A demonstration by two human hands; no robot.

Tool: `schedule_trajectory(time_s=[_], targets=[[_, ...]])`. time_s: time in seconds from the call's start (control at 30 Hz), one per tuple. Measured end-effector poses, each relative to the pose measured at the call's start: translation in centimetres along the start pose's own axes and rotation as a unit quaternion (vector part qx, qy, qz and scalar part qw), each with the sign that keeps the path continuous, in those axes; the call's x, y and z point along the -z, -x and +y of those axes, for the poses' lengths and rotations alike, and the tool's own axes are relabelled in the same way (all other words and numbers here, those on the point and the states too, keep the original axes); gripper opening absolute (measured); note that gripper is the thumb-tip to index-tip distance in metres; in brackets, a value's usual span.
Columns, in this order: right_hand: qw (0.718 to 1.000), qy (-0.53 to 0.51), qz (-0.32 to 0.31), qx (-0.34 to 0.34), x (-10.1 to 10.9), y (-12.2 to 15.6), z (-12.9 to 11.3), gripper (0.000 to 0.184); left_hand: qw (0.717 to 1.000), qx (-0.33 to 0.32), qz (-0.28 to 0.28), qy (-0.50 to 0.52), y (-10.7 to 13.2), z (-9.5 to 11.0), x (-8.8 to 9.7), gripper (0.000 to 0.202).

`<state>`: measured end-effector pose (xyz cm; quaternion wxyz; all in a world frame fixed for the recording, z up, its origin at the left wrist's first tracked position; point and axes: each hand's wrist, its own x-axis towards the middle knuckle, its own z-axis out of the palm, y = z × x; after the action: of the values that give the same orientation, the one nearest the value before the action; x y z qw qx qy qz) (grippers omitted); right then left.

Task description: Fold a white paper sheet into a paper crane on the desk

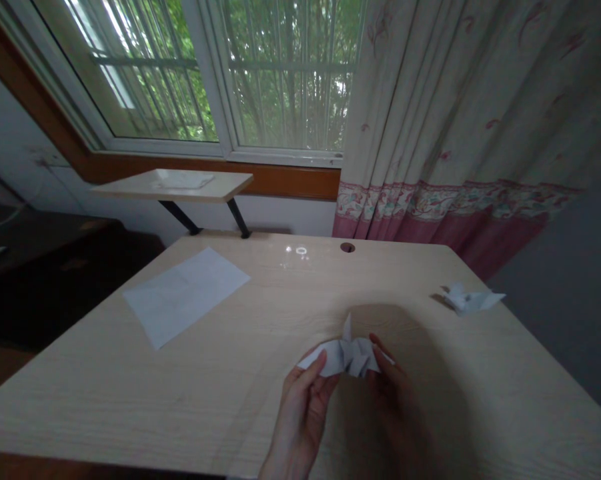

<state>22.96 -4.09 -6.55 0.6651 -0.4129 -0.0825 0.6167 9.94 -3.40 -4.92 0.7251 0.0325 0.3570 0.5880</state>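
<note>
A folded white paper crane [334,358] is held between my two hands just above the desk, one thin point of it sticking up. My left hand [305,393] pinches its left wing, thumb on top and fingers beneath. At the other side my right hand [393,383] grips the right wing; its lower part is dim and blurred. A second folded paper crane [470,300] rests near the desk's right edge. On the left of the desk lies a flat white sheet of paper [187,297].
The light wood desk [220,400] has a round cable hole [347,247] near its back edge. A raised shelf [220,187] on dark legs stands at the back left, with white paper on it. Behind are a barred window [290,80] and a patterned curtain [440,133].
</note>
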Motion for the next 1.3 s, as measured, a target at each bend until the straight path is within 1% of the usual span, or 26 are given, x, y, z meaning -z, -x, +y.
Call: schedule_trajectory(time_s=[0.1, 0.17, 0.27, 0.3, 0.37, 0.4, 0.47, 0.53, 0.6, 0.63, 0.7, 0.73, 0.77, 0.83, 0.93, 1.0, 1.03, 1.07, 1.13, 1.2, 1.23, 1.27, 1.3], targets=[[1.0, 0.004, 0.0, 0.009, 0.3, -0.2, 0.0, 0.042, 1.0, -0.012, -0.009, -0.02, 0.1, 0.1, 0.3, 0.022], [1.0, 0.008, 0.001, 0.008, 0.7, -0.4, 0.0, 0.04, 0.998, -0.039, -0.012, -0.038, 0.3, 0.2, 0.4, 0.025], [1.0, 0.02, 0.002, 0.015, 1.1, -0.7, -0.1, 0.04, 0.994, -0.078, -0.03, -0.073, 0.6, 0.5, 0.4, 0.03], [0.999, 0.035, 0.003, 0.026, 1.2, -0.9, -0.2, 0.041, 0.992, -0.082, -0.034, -0.084, 0.6, 0.5, 0.4, 0.032], [0.991, 0.099, 0.022, 0.088, 1.4, -1.2, -0.3, 0.041, 0.991, -0.084, -0.03, -0.099, 0.8, 0.6, 0.3, 0.037], [0.981, 0.139, 0.038, 0.13, 1.4, -1.3, -0.4, 0.041, 0.991, -0.084, -0.026, -0.102, 0.8, 0.6, 0.3, 0.04], [0.951, 0.207, 0.08, 0.215, 1.3, -1.3, -0.6, 0.045, 0.991, -0.09, -0.02, -0.102, 0.7, 0.4, 0.3, 0.042], [0.923, 0.243, 0.115, 0.276, 1.1, -0.9, -0.9, 0.052, 0.989, -0.1, -0.021, -0.104, 0.6, 0.2, 0.3, 0.04], [0.89, 0.299, 0.117, 0.322, 0.7, -0.3, -1.0, 0.057, 0.988, -0.111, -0.02, -0.103, 0.5, 0.0, 0.3, 0.037], [0.862, 0.354, 0.104, 0.346, 0.5, 0.1, -1.0, 0.057, 0.988, -0.114, -0.019, -0.101, 0.5, -0.1, 0.3, 0.038], [0.814, 0.448, 0.075, 0.361, 0.1, 0.6, -0.9, 0.05, 0.988, -0.114, -0.02, -0.099, 0.6, -0.3, 0.2, 0.039], [0.797, 0.483, 0.072, 0.355, 0.0, 0.8, -0.7, 0.044, 0.988, -0.111, -0.022, -0.104, 0.7, -0.4, 0.2, 0.04], [0.79, 0.501, 0.078, 0.343, -0.1, 0.9, -0.6, 0.038, 0.987, -0.106, -0.027, -0.114, 0.7, -0.5, 0.2, 0.041], [0.79, 0.515, 0.102, 0.318, -0.1, 0.9, -0.4, 0.031, 0.984, -0.091, -0.041, -0.149, 0.8, -0.6, 0.4, 0.043], [0.805, 0.501, 0.123, 0.292, 0.2, 0.7, -0.5, 0.03, 0.972, -0.065, -0.065, -0.215, 0.7, -0.5, 0.9, 0.044], [0.815, 0.492, 0.122, 0.282, 0.4, 0.6, -0.8, 0.031, 0.957, -0.077, -0.065, -0.274, 0.6, 0.0, 1.0, 0.043], [0.819, 0.488, 0.12, 0.276, 0.5, 0.6, -0.9, 0.031, 0.943, -0.094, -0.061, -0.313, 0.6, 0.3, 1.0, 0.042], [0.824, 0.484, 0.118, 0.268, 0.5, 0.6, -1.0, 0.031, 0.923, -0.111, -0.058, -0.363, 0.6, 0.7, 1.0, 0.041], [0.839, 0.475, 0.112, 0.243, 0.5, 0.7, -1.2, 0.032, 0.876, -0.148, -0.06, -0.455, 0.6, 1.7, 0.7, 0.037], [0.853, 0.462, 0.102, 0.219, 0.3, 0.8, -1.3, 0.032, 0.828, -0.199, -0.068, -0.519, 0.5, 2.8, 0.3, 0.034], [0.859, 0.457, 0.096, 0.211, 0.2, 0.8, -1.3, 0.032, 0.809, -0.219, -0.075, -0.54, 0.4, 3.2, 0.0, 0.031], [0.865, 0.45, 0.09, 0.204, 0.2, 0.8, -1.3, 0.031, 0.795, -0.234, -0.083, -0.553, 0.2, 3.7, -0.3, 0.03], [0.871, 0.442, 0.08, 0.197, 0.2, 0.8, -1.2, 0.031, 0.788, -0.244, -0.092, -0.558, 0.0, 4.0, -0.6, 0.028]])
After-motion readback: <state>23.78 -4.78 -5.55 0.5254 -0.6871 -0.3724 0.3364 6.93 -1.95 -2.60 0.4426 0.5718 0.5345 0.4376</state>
